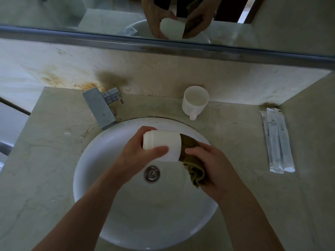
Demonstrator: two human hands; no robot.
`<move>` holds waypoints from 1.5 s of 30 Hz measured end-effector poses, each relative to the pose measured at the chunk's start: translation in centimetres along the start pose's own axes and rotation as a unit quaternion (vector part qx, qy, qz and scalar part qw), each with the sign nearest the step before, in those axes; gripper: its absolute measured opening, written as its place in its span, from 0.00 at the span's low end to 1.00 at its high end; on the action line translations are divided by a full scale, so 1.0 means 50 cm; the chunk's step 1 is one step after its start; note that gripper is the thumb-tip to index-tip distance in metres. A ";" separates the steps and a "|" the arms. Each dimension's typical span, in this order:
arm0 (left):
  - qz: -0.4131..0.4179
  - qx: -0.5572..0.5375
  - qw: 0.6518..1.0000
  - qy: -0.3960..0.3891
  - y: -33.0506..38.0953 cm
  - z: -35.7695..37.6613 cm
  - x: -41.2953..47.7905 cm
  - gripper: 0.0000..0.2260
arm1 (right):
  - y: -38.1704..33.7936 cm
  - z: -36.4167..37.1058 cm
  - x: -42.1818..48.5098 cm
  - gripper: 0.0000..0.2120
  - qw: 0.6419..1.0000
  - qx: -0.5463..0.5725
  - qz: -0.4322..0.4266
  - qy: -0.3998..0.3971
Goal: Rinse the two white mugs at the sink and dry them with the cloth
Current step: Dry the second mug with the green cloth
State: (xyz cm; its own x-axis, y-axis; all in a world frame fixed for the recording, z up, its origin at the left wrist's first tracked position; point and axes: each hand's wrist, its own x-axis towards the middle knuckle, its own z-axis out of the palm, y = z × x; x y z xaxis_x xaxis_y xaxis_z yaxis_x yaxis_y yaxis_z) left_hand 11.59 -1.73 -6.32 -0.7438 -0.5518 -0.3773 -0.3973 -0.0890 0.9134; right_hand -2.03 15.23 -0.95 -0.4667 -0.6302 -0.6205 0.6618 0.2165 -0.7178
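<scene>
Over the round white sink (101,205), my left hand (137,156) holds a white mug (163,142) on its side, its mouth turned right. An olive-green cloth (192,165) is pushed into that mouth, and my right hand (212,167) grips the cloth's bunched end. The second white mug (194,101) stands upright on the counter behind the sink, with its handle toward me.
A square metal faucet (98,107) stands at the sink's back left, with no water running. The drain (152,173) lies under the held mug. Wrapped toiletry packets (277,140) lie on the counter at right. A mirror (90,13) runs along the back wall.
</scene>
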 end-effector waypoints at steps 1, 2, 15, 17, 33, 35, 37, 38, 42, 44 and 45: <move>-0.014 -0.023 0.999 0.020 -0.003 0.002 0.002 0.30 | 0.007 -0.001 -0.003 0.13 0.998 -0.040 -0.033 0.045; -0.032 -0.053 0.997 0.040 -0.008 0.003 0.004 0.30 | 0.017 0.001 -0.005 0.14 0.988 -0.088 -0.076 0.097; -0.052 0.000 0.996 -0.067 0.015 0.007 0.013 0.30 | 0.073 0.044 0.043 0.29 0.927 -0.268 -0.256 0.049; -0.053 0.003 0.998 -0.031 0.023 0.015 0.009 0.27 | 0.073 0.052 0.041 0.29 0.949 -0.213 -0.220 0.076; -0.132 -0.414 0.898 0.077 -0.001 0.134 -0.048 0.27 | 0.141 0.085 0.035 0.20 0.923 -0.202 -0.246 0.214; -0.115 -0.376 0.914 0.095 0.006 0.127 -0.039 0.25 | 0.136 0.073 0.044 0.21 0.912 -0.238 -0.266 0.201; -0.096 -0.323 0.936 0.101 0.009 0.118 -0.027 0.26 | 0.133 0.068 0.052 0.23 0.901 -0.252 -0.301 0.186; -0.087 -0.301 0.944 0.099 0.013 0.113 -0.023 0.26 | 0.131 0.069 0.056 0.24 0.894 -0.257 -0.320 0.179; -0.060 -0.264 0.961 0.052 0.023 0.089 -0.009 0.27 | 0.104 0.070 0.068 0.22 0.862 -0.296 -0.389 0.135; -0.061 -0.211 0.975 0.025 0.025 0.073 -0.004 0.28 | 0.079 0.063 0.076 0.20 0.820 -0.356 -0.438 0.094; -0.056 -0.173 0.983 0.014 0.025 0.064 0.000 0.26 | 0.067 0.059 0.081 0.18 0.790 -0.395 -0.464 0.063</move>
State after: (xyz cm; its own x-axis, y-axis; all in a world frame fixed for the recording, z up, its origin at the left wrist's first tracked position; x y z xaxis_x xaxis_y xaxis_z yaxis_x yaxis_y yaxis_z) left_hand 9.40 0.82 -5.67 -0.6892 -0.5440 -0.4785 -0.2661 -0.4242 0.8656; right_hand 0.03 11.20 -4.91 -0.6235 -0.7223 0.2993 -0.5509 0.1343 -0.8237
